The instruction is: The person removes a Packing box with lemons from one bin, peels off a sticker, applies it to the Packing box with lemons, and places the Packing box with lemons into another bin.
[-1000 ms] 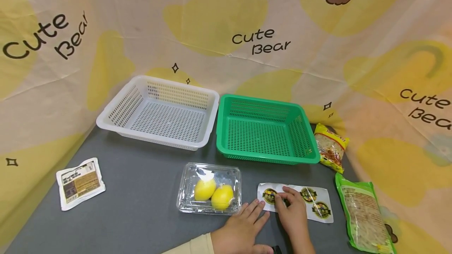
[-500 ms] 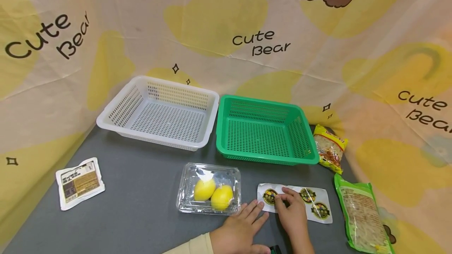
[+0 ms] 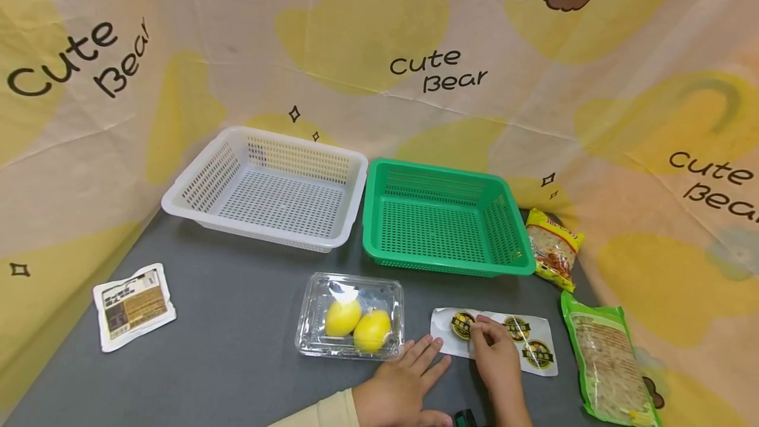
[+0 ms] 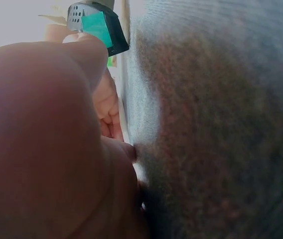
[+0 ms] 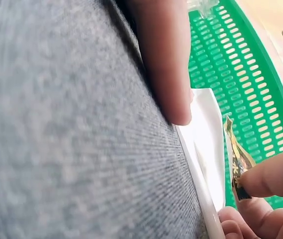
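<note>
A white sheet of round stickers lies at the right front of the table. My right hand pinches a black-and-gold round sticker between thumb and finger. The right wrist view shows this sticker standing up off the white backing. Two more stickers show on the sheet, right of the hand. My left hand lies flat with spread, straight fingers, fingertips at the sheet's left edge. Beside those fingertips stands a clear plastic box holding two lemons.
Behind are a white basket and a green basket, side by side. A yellow snack packet and a green-edged packet lie at the right, a white pouch at the left. Printed cloth hangs around the table.
The right hand has shifted slightly right and up, and the pinched sticker has come up and to the right over the sheet. The left hand stays in place.
</note>
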`<state>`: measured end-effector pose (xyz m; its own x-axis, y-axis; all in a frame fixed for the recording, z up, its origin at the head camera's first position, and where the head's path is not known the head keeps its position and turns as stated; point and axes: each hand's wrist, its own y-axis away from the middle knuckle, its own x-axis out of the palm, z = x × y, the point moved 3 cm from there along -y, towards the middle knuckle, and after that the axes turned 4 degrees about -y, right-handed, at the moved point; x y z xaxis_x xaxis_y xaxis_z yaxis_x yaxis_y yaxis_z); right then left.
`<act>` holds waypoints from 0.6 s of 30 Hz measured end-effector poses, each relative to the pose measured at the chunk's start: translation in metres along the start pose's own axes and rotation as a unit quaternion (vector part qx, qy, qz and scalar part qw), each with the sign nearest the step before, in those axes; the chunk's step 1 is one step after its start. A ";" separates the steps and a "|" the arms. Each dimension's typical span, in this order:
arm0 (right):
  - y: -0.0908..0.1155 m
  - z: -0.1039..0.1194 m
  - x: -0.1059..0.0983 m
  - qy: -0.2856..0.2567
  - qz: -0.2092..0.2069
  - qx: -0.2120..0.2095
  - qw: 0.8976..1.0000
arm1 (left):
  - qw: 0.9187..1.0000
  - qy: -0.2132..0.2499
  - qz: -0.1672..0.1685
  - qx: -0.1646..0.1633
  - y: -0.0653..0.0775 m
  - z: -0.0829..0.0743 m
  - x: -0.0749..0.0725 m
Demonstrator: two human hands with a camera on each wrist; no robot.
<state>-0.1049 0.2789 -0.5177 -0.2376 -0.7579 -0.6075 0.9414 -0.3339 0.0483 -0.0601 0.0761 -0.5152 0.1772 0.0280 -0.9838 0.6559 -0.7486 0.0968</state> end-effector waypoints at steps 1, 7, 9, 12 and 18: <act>0.000 0.000 0.000 0.000 0.000 -0.001 1.000 | 1.000 0.000 0.001 0.000 0.000 0.000 0.000; 0.002 0.002 0.002 -0.023 0.000 0.009 1.000 | 1.000 0.021 0.003 -0.003 -0.002 0.001 0.008; 0.003 0.002 0.003 -0.044 -0.006 0.020 0.999 | 1.000 0.023 0.005 -0.006 -0.002 0.001 0.008; 0.004 0.002 0.003 -0.069 -0.031 0.031 0.997 | 0.999 0.041 0.013 -0.009 -0.002 0.002 0.007; 0.009 0.011 -0.001 -0.100 -0.091 0.016 0.991 | 0.993 0.113 0.009 0.015 -0.002 0.003 0.005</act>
<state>-0.0989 0.2706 -0.5074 -0.4487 -0.7786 -0.4387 0.8712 -0.4905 -0.0205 -0.0626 0.0754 -0.5212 0.3512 0.1604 -0.9225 0.6293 -0.7699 0.1057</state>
